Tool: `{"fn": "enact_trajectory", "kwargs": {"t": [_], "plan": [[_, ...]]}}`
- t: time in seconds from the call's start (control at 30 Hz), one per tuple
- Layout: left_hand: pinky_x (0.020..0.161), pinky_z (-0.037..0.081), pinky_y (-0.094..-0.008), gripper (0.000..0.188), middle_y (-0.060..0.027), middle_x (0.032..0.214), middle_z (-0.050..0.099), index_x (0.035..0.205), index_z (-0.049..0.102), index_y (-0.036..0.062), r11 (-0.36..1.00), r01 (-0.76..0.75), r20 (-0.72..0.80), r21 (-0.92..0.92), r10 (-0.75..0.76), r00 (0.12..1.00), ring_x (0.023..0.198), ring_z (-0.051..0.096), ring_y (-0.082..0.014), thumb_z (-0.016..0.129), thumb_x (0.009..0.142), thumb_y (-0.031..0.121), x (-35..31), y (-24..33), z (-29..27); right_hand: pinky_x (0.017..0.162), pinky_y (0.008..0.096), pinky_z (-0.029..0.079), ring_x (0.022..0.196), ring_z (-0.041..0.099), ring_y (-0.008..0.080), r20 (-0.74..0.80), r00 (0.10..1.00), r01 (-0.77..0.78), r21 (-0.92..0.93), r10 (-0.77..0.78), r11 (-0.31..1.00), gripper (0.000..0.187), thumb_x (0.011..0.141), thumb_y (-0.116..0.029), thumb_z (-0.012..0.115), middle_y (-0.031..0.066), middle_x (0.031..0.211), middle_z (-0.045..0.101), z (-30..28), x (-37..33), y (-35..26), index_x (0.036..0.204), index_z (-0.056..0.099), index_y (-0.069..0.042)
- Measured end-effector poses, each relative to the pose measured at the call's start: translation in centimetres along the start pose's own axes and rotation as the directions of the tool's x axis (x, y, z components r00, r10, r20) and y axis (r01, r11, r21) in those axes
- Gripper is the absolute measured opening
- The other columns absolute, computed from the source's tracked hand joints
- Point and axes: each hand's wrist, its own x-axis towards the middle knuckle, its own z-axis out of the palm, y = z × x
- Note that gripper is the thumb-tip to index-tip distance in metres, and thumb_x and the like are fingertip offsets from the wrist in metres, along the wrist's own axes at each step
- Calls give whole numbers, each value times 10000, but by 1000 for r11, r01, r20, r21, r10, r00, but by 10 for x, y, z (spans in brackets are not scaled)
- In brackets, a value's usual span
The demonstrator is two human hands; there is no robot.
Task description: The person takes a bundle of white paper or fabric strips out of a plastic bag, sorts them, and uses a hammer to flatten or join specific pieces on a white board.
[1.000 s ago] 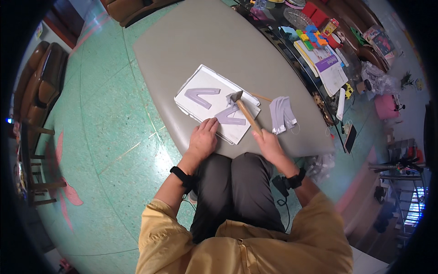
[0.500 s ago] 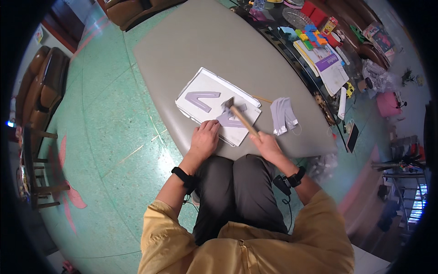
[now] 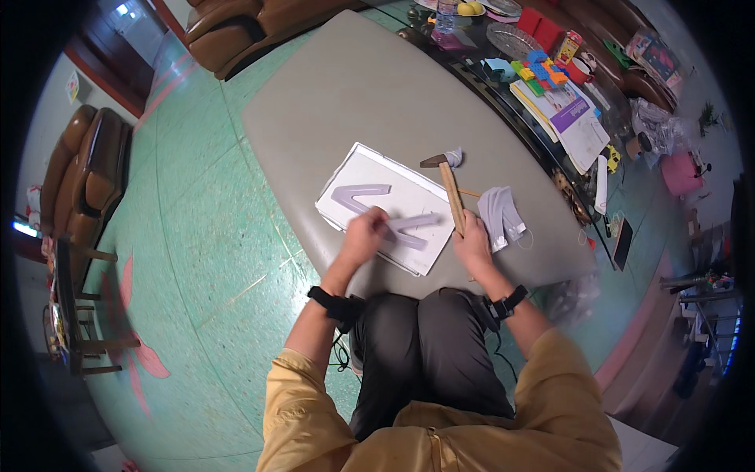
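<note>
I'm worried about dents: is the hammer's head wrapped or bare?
Partly wrapped: on the hammer, pale grey material covers one end of the head; the other, brown end shows bare.

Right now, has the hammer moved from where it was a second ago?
Yes: against the white tray, the hammer in the right hand has moved away and to the right; its head, earlier over the tray, now shows past the far right edge.

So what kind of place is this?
It looks like a living room in someone's home, though I can't be sure: there are brown sofas, colourful toy bricks and a clear dish.
</note>
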Motion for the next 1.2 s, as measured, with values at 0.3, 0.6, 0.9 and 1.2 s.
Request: {"fn": "enact_trajectory", "kwargs": {"t": [0.3, 0.6, 0.9, 1.2], "plan": [[689, 441, -248, 172, -26, 786, 587, 925, 597, 23, 994, 100, -155, -44, -106, 982, 731, 527, -115, 584, 756, -8, 49, -80, -65, 861, 377, 428, 1012, 517, 356, -84, 923, 386, 177, -377, 905, 278, 760, 21, 546, 180, 1095, 522, -48, -75, 12, 1037, 534, 6], [833, 414, -373, 278, -128, 940, 583, 905, 598, 50, 819, 153, -114, 552, -108, 988, 908, 518, -319, 701, 658, 128, 59, -56, -51, 747, 391, 465, 861, 566, 371, -378, 886, 299, 20, -270, 954, 183, 776, -11, 545, 178, 958, 571, -97, -51, 73, 959, 556, -7], [650, 453, -288, 219, -40, 723, 579, 874, 546, 25, 981, 181, 299, -67, -153, 942, 673, 553, -165, 653, 684, 12, 45, -35, -36, 747, 332, 477, 866, 603, 225, 25, 998, -69, 404, 64, 912, 407, 769, -281, 687, 144, 976, 614, -97, 51, 117, 1002, 566, 31], [875, 419, -393, 317, -160, 1042, 558, 1025, 554, 30, 933, -142, -4, 332, 151, 988, 990, 508, -349, 610, 714, 21, 20, 42, 1, 615, 259, 450, 716, 571, 142, 589, 798, -364, 304, 127, 880, 489, 733, -432, 707, 73, 825, 607, -109, 77, 94, 935, 593, -2]]}}
